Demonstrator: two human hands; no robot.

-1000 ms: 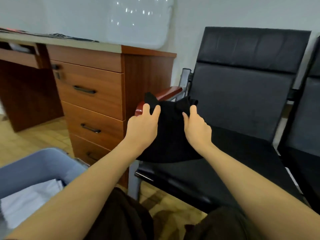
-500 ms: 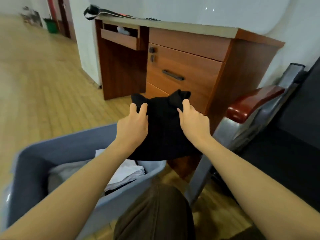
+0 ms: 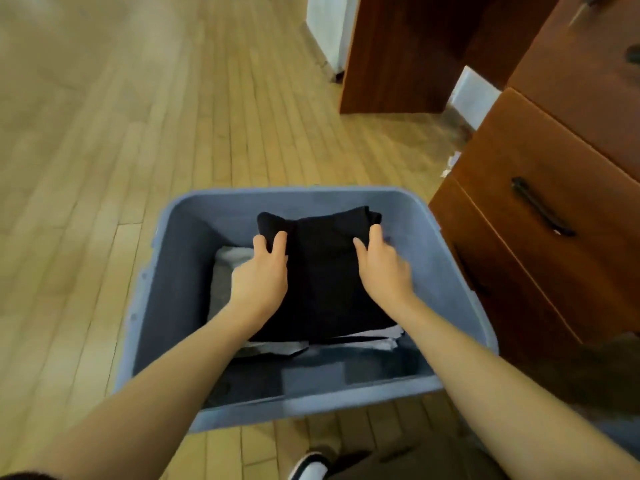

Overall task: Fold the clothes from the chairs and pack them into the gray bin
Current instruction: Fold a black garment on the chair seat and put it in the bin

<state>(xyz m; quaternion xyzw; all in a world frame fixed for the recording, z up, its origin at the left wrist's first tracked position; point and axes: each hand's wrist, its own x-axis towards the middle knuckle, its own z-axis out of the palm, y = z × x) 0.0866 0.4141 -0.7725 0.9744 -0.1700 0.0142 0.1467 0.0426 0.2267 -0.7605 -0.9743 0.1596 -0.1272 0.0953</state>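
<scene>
an office-like room, seen from above. pale wood-plank floor [image 3: 138, 133] runs across the whole space. at right stands a reddish-brown wooden desk pedestal [image 3: 554, 209] with stacked drawers, one bearing a dark bar handle [image 3: 540, 211]; a side panel of the desk [image 3: 408, 53] rises further back, against a white wall [image 3: 329, 29]. a gray plastic bin [image 3: 166, 289] sits on the floor just beside the drawers, with folded clothes [image 3: 325, 271] inside.

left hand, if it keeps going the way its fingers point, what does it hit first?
Probably the far wall of the gray bin. The left hand points away over the black garment it grips; depth is unclear.
</scene>
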